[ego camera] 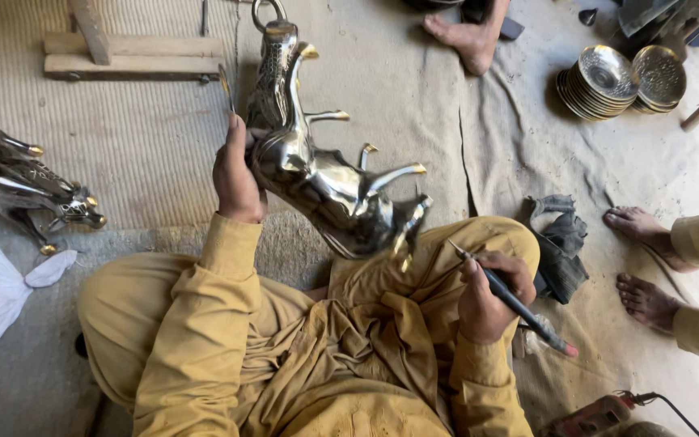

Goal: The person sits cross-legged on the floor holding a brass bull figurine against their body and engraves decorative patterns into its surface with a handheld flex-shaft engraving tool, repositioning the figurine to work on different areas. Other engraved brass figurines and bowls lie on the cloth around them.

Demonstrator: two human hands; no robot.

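Observation:
My left hand grips a shiny silver metal animal figure with gold-tipped legs and horns, holding it upside down above my lap. Its legs point to the right and its lower end rests near my knee. My right hand holds a dark pen-shaped engraving tool with a thin metal tip pointing up-left toward the figure and a pink end at the lower right. The tip sits just apart from the figure. I sit cross-legged in mustard-yellow clothes.
A second silver animal figure lies at the left on a woven mat. Stacked engraved metal plates sit at the top right. A dark rag lies by my knee. Other people's bare feet show at the right and feet at the top. Wooden planks lie top left.

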